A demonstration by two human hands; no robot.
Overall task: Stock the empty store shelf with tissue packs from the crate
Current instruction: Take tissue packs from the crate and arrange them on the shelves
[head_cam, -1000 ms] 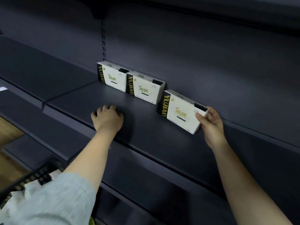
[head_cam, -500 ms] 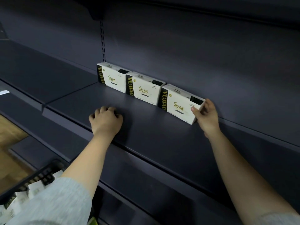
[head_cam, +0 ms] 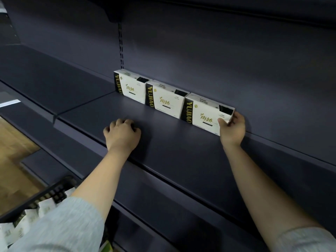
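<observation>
While gripping pack 3 (head_cam: 205, 115), right hand (head_cam: 231, 127) upright.

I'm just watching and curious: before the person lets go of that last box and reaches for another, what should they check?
1. Third tissue pack standing upright on the shelf: ok.
2. It sits flush against the middle pack, in line with the first pack: ok.
3. Its back touches the rear panel: cannot tell.
4. Right hand free to let go: not ok, it grips the pack's right end.
5. Left hand empty for the next pick: ok, curled on the shelf, holding nothing.
6. More packs left in the crate: ok, white packs show inside.
</observation>
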